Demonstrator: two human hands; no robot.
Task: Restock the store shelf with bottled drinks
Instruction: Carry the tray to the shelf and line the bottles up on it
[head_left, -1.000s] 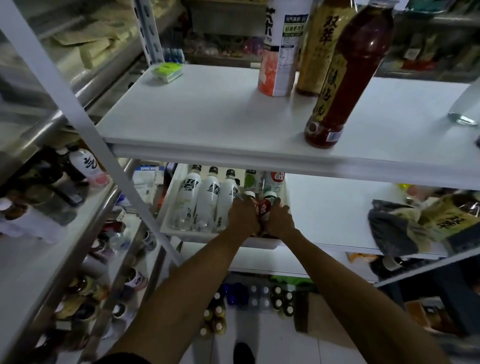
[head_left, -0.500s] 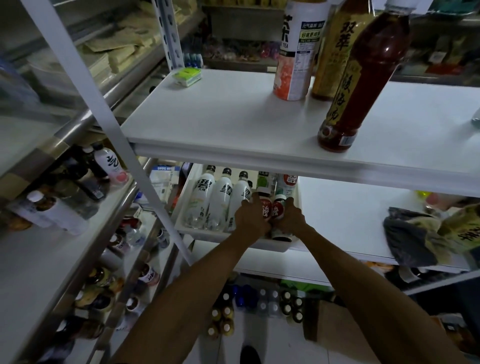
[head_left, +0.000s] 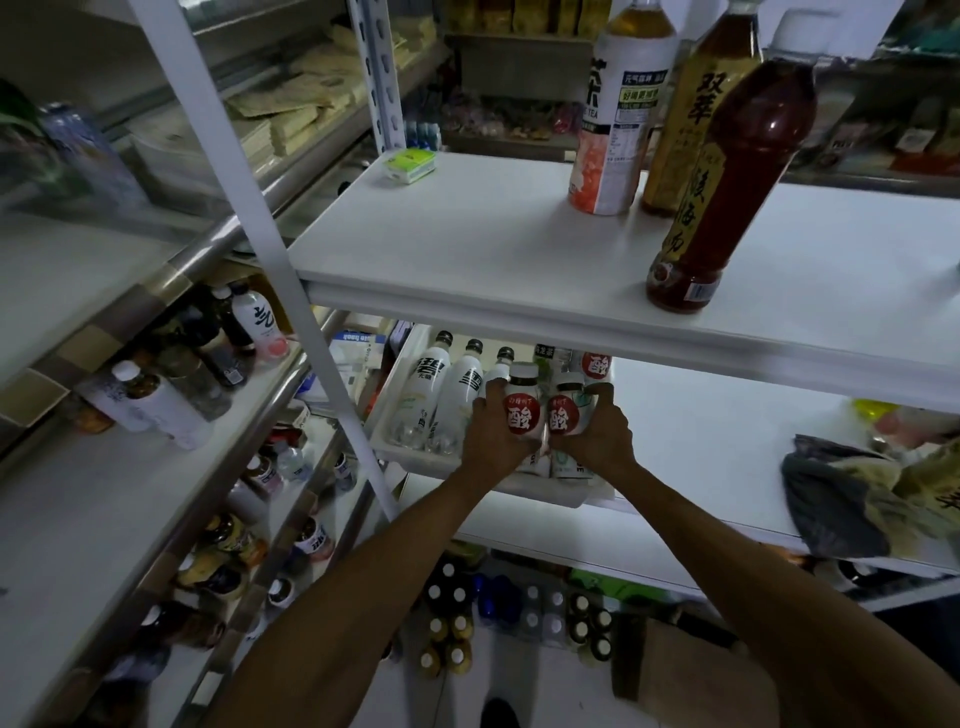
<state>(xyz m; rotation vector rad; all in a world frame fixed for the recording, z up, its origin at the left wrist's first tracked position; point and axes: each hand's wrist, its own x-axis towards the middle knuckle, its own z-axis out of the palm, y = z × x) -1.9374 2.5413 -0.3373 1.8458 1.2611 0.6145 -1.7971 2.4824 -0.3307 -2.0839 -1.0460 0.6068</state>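
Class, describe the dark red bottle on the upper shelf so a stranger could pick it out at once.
Start at the wide white upper shelf. Three tall bottles stand toward its right; the dark red bottle is the one nearest the front edge. Unlike the white-labelled bottle and the amber bottle behind it, its drink is deep red.

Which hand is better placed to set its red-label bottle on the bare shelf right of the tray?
Right. The right hand grips its bottle on the side of the tray nearest the bare shelf. The left hand, beside the white bottles, would likely have to cross over.
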